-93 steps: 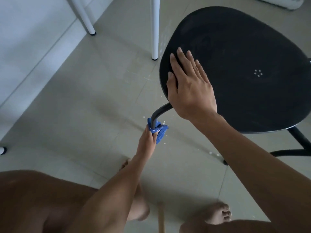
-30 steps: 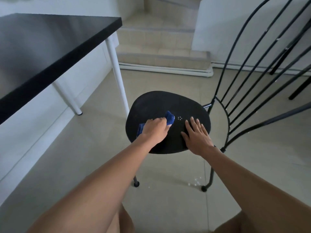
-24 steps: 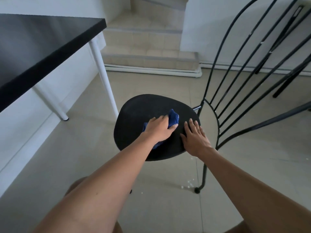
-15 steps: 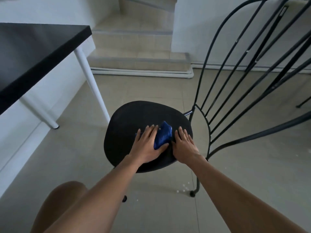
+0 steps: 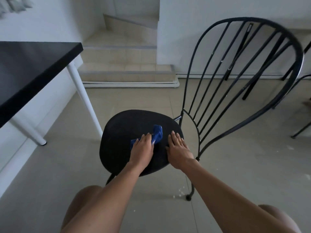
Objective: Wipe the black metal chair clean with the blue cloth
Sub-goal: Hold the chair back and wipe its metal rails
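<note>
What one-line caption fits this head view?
A person's left hand presses the blue cloth onto the black metal chair seat while the right hand rests flat beside it.

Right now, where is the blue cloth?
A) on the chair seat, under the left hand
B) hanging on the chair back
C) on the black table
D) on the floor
A: the cloth lies on the seat, with the left hand pressing on it.

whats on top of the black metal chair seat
A crumpled blue cloth under the flat left hand, the right hand flat beside it. The left hand covers the cloth's middle.
</note>
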`<state>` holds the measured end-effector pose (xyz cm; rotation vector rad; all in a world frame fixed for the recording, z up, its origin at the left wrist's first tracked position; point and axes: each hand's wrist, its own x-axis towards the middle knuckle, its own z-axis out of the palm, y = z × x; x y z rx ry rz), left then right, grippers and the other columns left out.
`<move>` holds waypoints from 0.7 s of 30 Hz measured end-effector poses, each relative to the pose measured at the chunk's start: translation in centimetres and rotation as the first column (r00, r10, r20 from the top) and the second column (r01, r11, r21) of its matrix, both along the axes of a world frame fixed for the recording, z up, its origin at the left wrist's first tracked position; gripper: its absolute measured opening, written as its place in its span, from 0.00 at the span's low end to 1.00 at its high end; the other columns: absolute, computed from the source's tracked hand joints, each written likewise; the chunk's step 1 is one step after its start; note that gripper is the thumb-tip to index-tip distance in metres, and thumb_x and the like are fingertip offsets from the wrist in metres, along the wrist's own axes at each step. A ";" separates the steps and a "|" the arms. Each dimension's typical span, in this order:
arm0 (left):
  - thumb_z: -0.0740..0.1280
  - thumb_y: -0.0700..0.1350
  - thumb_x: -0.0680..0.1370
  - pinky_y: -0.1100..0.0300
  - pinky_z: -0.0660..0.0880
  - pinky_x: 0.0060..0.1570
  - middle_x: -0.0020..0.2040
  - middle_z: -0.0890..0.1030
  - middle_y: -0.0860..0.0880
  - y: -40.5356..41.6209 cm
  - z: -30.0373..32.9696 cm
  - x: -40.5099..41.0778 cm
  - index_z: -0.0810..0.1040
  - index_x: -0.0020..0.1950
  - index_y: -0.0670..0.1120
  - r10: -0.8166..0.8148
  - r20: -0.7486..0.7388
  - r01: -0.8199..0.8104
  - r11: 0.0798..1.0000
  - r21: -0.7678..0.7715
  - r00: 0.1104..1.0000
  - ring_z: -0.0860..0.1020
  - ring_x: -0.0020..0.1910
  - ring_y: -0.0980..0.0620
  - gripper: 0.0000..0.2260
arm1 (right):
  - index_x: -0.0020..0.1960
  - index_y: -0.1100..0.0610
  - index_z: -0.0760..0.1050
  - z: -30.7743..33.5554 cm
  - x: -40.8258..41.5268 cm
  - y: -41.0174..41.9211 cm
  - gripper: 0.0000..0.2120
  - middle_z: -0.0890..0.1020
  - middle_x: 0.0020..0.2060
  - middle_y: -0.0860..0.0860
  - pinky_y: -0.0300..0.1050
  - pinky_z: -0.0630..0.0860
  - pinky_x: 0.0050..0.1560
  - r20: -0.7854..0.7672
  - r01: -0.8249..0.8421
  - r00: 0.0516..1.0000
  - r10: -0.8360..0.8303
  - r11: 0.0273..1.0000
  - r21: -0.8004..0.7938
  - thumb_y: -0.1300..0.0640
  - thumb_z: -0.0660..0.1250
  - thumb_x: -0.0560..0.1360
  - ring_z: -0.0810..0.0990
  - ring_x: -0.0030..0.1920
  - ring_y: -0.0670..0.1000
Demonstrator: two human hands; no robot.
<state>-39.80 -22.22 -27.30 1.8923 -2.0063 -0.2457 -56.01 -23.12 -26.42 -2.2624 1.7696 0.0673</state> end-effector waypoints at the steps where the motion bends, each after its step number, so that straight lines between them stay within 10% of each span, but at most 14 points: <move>1: 0.57 0.47 0.84 0.52 0.71 0.66 0.67 0.77 0.43 -0.2 0.7 0.0 0.68 0.72 0.42 0.004 -0.027 -0.004 1.000 -0.013 1.000 0.76 0.65 0.47 0.18 | 0.81 0.59 0.41 0.7 -0.1 -0.2 0.29 0.39 0.80 0.55 0.48 0.39 0.79 -0.008 0.001 1.000 -0.001 1.000 -0.021 0.49 0.45 0.85 0.38 0.79 0.53; 6: 0.58 0.46 0.84 0.53 0.79 0.47 0.52 0.81 0.47 -2.2 4.6 0.1 0.73 0.60 0.44 -0.013 -0.101 0.005 0.997 -0.077 0.995 0.81 0.46 0.50 0.10 | 0.81 0.60 0.41 5.9 -0.9 -2.3 0.29 0.40 0.80 0.56 0.49 0.38 0.78 -0.034 -0.003 0.999 -0.002 0.992 -0.129 0.50 0.46 0.85 0.37 0.79 0.54; 21: 0.54 0.46 0.85 0.55 0.66 0.40 0.47 0.78 0.45 -10.6 19.9 -4.4 0.72 0.58 0.43 -0.086 -0.250 0.026 0.972 -0.233 0.964 0.74 0.40 0.49 0.11 | 0.80 0.62 0.44 27.3 -5.8 -8.2 0.28 0.43 0.80 0.56 0.49 0.42 0.79 -0.225 -0.070 0.972 -0.070 0.827 -0.558 0.54 0.48 0.84 0.41 0.80 0.53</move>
